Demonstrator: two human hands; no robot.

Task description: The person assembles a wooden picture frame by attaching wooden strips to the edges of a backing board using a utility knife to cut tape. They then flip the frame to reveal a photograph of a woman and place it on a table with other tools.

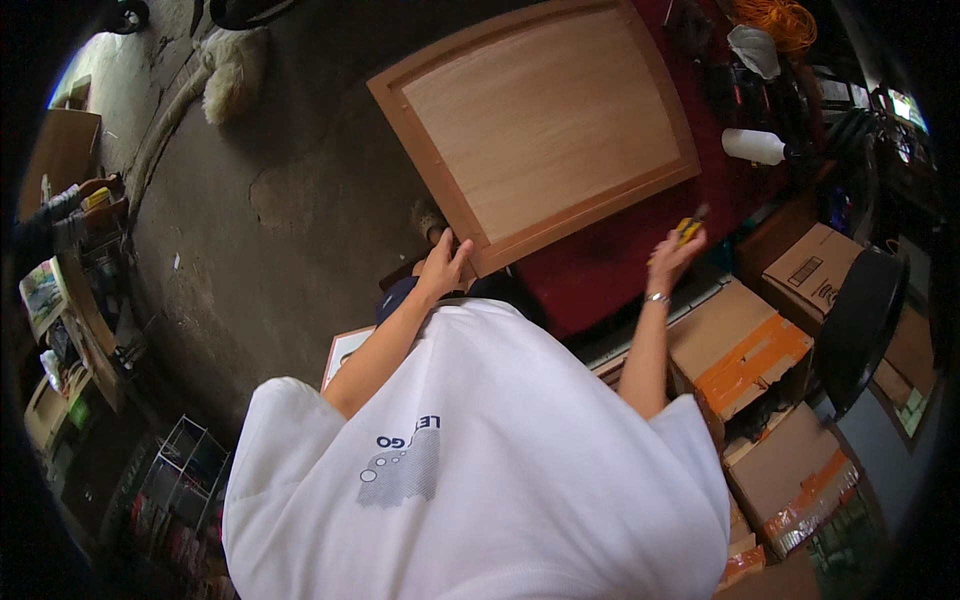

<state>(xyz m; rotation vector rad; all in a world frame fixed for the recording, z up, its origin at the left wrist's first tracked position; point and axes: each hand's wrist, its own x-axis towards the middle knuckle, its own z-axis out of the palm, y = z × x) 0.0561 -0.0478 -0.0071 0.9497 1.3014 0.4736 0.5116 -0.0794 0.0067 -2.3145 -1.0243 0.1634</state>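
A framed wooden panel [545, 120], pale in the middle with a browner frame, lies partly over a dark red surface [570, 295]. My left hand [445, 268] grips its near left corner, fingers on the frame and the rest hidden below the edge. To the right of the panel and apart from it, my right hand [675, 258] is closed around a small yellow-and-black hand tool [689, 229]. The tool's tip points away from me and is blurred, so its exact kind does not show.
A white bottle [754, 146] lies on the red surface, with a bundle of orange cord [780, 25] beyond. Taped cardboard boxes [740, 350] and a black rounded panel [862, 330] stand at my right. A wire rack [188, 460] is at the lower left, above grey floor [270, 220].
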